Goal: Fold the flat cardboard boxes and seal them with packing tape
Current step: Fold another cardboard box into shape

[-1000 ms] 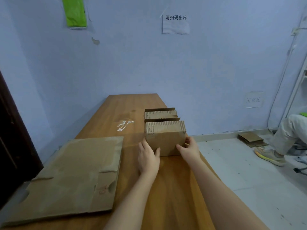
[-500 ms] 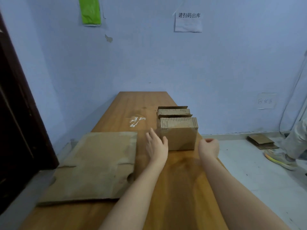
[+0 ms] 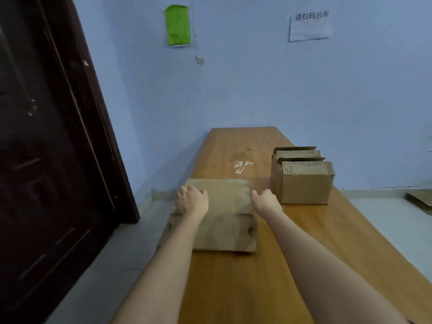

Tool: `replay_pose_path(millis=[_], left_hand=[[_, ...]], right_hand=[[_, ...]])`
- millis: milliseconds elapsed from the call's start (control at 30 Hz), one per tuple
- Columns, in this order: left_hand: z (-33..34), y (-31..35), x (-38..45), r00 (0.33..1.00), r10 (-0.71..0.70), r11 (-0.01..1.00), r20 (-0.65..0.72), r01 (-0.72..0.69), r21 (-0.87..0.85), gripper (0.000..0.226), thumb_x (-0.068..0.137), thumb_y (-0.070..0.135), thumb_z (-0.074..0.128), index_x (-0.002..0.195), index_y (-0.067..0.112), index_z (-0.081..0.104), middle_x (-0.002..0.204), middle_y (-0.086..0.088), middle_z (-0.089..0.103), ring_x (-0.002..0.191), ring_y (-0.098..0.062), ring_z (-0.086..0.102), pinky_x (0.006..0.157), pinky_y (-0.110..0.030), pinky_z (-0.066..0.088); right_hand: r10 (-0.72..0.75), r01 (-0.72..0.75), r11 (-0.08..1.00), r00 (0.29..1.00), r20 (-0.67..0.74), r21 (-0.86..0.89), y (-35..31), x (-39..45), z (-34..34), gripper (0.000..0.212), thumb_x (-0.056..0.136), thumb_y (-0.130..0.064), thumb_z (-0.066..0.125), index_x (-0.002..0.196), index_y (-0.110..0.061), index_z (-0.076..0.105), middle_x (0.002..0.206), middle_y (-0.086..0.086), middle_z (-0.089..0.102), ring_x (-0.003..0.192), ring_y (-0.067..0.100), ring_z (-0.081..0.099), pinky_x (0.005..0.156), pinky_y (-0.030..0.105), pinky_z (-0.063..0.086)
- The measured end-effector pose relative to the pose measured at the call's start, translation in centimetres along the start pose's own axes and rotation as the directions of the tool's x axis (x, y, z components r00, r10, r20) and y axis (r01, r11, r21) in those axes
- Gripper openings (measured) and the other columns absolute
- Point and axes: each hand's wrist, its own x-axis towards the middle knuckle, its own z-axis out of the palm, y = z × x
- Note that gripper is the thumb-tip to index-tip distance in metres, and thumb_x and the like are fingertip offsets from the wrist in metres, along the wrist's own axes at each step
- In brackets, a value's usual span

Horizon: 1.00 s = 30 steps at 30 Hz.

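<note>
Long wooden tabletop [image 3: 268, 277] against a blue wall, flat cardboard box [image 3: 224, 220] lying at its left edge, two folded boxes [image 3: 304, 181] standing just right of it, left hand [image 3: 191, 199] resting with curled fingers on the flat box's far-left corner, right hand [image 3: 266, 201] loosely curled above its right edge, gripping nothing.

On the blue wall ahead of you, a white paper notice [image 3: 309, 25] reads 请扫码出库 in dark handwritten characters. You can read nothing on the green sheet [image 3: 177, 25] taped further left.
</note>
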Motion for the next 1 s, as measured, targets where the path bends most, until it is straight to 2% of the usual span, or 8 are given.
replay_pose_path(millis=[133, 267, 433, 600, 733, 800, 900, 1000], left_hand=[[0.2, -4.3, -0.3, 0.984, -0.122, 0.992, 0.128, 0.119, 0.035, 0.060, 0.099, 0.042, 0.035, 0.143, 0.003, 0.029, 0.149, -0.013, 0.029, 0.135, -0.028, 0.031, 0.106, -0.039, 0.032], [1.3, -6.1, -1.0, 0.975, -0.129, 0.991, 0.182, 0.133, -0.012, 0.059, 0.098, 0.043, 0.036, 0.142, 0.004, 0.031, 0.145, -0.014, 0.036, 0.130, -0.028, 0.039, 0.101, -0.038, 0.037], [1.1, -5.8, -1.8, 0.990, -0.099, 0.989, 0.097, 0.109, -0.103, 0.056, 0.095, 0.041, 0.046, 0.135, 0.002, 0.038, 0.136, -0.013, 0.045, 0.121, -0.029, 0.048, 0.094, -0.037, 0.043], [0.6, -5.0, -2.4, 0.994, -0.105, 0.990, 0.028, 0.107, -0.089, 0.060, 0.091, 0.044, 0.051, 0.133, 0.002, 0.039, 0.134, -0.015, 0.046, 0.122, -0.029, 0.046, 0.101, -0.038, 0.035], [-0.3, -4.7, -2.9, 0.992, -0.123, 0.990, 0.038, 0.120, 0.067, 0.061, 0.090, 0.054, 0.048, 0.130, 0.008, 0.047, 0.133, -0.014, 0.048, 0.121, -0.029, 0.046, 0.102, -0.040, 0.032], [-1.0, -4.6, -2.8, 0.995, -0.082, 0.994, 0.056, 0.078, 0.083, 0.065, 0.090, 0.054, 0.048, 0.134, 0.007, 0.042, 0.137, -0.015, 0.043, 0.124, -0.030, 0.043, 0.103, -0.039, 0.032], [-3.0, -4.1, -2.4, 0.999, 0.000, 1.000, 0.047, -0.001, 0.004, 0.070, 0.089, 0.054, 0.050, 0.137, 0.005, 0.036, 0.140, -0.015, 0.036, 0.128, -0.030, 0.037, 0.105, -0.039, 0.034], [-5.4, -3.4, -2.2, 0.995, 0.092, 0.991, -0.047, -0.096, -0.089, 0.073, 0.089, 0.054, 0.051, 0.140, 0.004, 0.032, 0.143, -0.012, 0.033, 0.131, -0.029, 0.034, 0.106, -0.039, 0.032]], right_hand=[[0.117, -0.104, 0.971, 0.992, 0.049, -0.213, -0.4, -1.8, 3.5, 0.059, 0.099, -0.046, 0.028, 0.141, -0.005, 0.037, 0.145, 0.016, 0.035, 0.132, 0.032, 0.032, 0.106, 0.039, 0.029], [0.080, -0.069, 0.956, 0.997, 0.025, -0.286, -0.1, -3.0, 4.8, 0.060, 0.100, -0.045, 0.031, 0.142, -0.002, 0.030, 0.146, 0.015, 0.034, 0.134, 0.030, 0.032, 0.108, 0.038, 0.028], [0.067, -0.064, 0.992, 0.997, 0.025, -0.109, 0.4, -3.0, 4.0, 0.057, 0.096, -0.043, 0.046, 0.135, -0.004, 0.033, 0.138, 0.015, 0.044, 0.127, 0.032, 0.042, 0.104, 0.041, 0.038], [0.063, -0.063, 0.985, 0.998, 0.002, 0.158, 0.1, -3.5, 2.9, 0.049, 0.093, -0.033, 0.056, 0.127, -0.004, 0.035, 0.132, 0.016, 0.047, 0.114, 0.034, 0.053, 0.089, 0.042, 0.049], [-0.025, 0.041, 0.989, 0.993, -0.113, 0.140, -0.2, -4.3, 1.5, 0.039, 0.091, -0.028, 0.060, 0.119, -0.009, 0.042, 0.126, 0.012, 0.046, 0.108, 0.031, 0.056, 0.086, 0.041, 0.050], [-0.091, 0.114, 0.982, 0.984, -0.151, 0.148, -0.6, -4.4, 0.0, 0.038, 0.090, -0.020, 0.061, 0.121, -0.009, 0.042, 0.125, 0.010, 0.048, 0.107, 0.028, 0.055, 0.084, 0.038, 0.050], [-0.164, 0.217, 0.943, 0.963, -0.214, 0.251, -1.6, -4.6, -3.1, 0.040, 0.086, -0.005, 0.059, 0.124, -0.012, 0.046, 0.118, 0.005, 0.056, 0.099, 0.019, 0.054, 0.083, 0.033, 0.048], [-0.286, 0.332, 0.912, 0.936, -0.205, 0.243, -2.9, -5.1, -6.2, 0.044, 0.084, -0.004, 0.063, 0.125, -0.014, 0.050, 0.106, -0.002, 0.056, 0.098, 0.017, 0.055, 0.087, 0.032, 0.048]])
